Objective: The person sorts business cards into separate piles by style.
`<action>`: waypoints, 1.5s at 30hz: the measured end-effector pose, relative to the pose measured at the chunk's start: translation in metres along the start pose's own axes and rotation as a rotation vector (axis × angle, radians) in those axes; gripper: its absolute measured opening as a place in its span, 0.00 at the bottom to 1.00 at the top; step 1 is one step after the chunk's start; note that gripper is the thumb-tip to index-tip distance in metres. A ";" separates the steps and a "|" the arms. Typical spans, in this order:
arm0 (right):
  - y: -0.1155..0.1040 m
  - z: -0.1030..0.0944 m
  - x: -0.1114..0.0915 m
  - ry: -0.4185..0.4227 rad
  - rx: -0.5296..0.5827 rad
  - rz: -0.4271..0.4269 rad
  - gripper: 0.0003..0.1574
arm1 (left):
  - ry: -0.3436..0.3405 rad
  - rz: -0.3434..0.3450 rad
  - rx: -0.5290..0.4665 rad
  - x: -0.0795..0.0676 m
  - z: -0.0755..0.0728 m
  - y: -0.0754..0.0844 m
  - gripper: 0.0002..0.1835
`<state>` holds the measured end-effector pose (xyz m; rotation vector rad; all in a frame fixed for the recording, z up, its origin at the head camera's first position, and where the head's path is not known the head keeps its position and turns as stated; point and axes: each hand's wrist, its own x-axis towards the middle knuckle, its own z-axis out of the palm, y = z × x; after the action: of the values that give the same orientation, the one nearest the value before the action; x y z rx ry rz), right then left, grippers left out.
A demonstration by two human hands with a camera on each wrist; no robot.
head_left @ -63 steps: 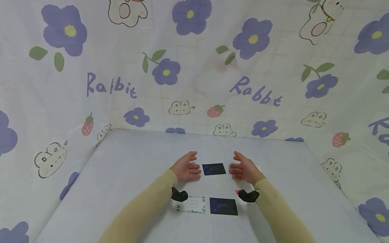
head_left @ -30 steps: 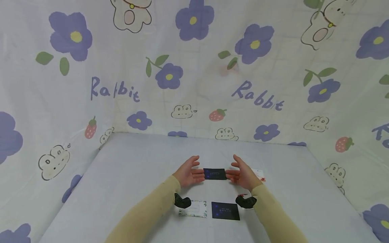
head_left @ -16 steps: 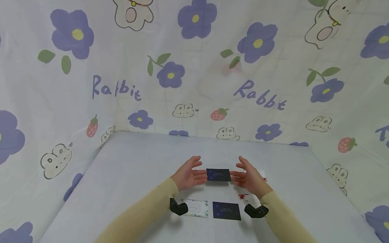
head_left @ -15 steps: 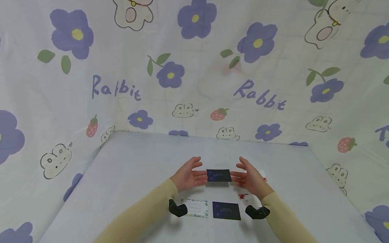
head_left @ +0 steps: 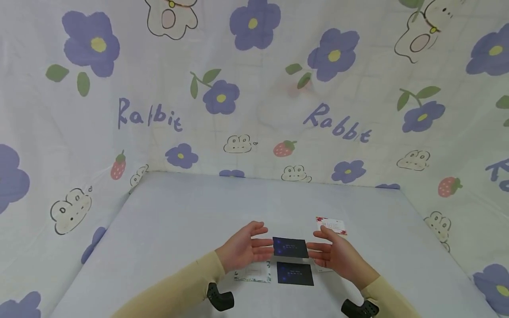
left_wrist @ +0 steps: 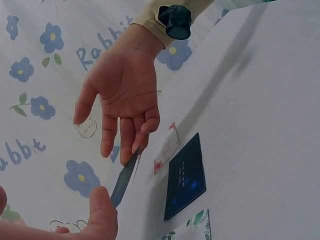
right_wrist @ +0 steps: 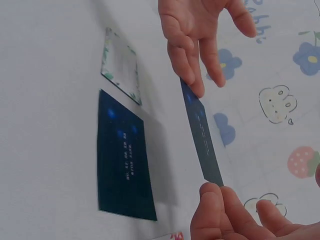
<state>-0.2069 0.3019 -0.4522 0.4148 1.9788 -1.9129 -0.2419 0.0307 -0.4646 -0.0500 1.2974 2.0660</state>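
A flowered curtain [head_left: 258, 110] backs the pale table [head_left: 179, 216]; above it my left hand [head_left: 243, 248] and right hand [head_left: 339, 255], fingers nearly straight, press a dark card [head_left: 290, 247] between them. Seemingly mid-hold, it calls for even pressure.

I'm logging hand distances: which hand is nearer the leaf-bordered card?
Left: in the head view, the left hand partly covers the leaf-bordered card; the right hand is farther right, past the lying dark card.
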 end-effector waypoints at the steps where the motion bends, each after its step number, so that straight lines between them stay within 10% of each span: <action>1: 0.001 -0.001 -0.003 -0.004 -0.001 0.001 0.51 | -0.007 0.000 0.006 -0.002 0.001 -0.001 0.38; 16: 0.009 -0.011 -0.023 -0.081 0.025 0.016 0.49 | -0.032 -0.028 0.034 -0.016 0.009 -0.014 0.39; 45: 0.034 0.003 -0.025 0.095 -0.239 0.091 0.46 | -0.039 -0.112 0.090 -0.008 0.004 -0.043 0.39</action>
<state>-0.1693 0.3014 -0.4719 0.5275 2.1777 -1.6054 -0.2098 0.0410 -0.4933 -0.0411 1.3315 1.9035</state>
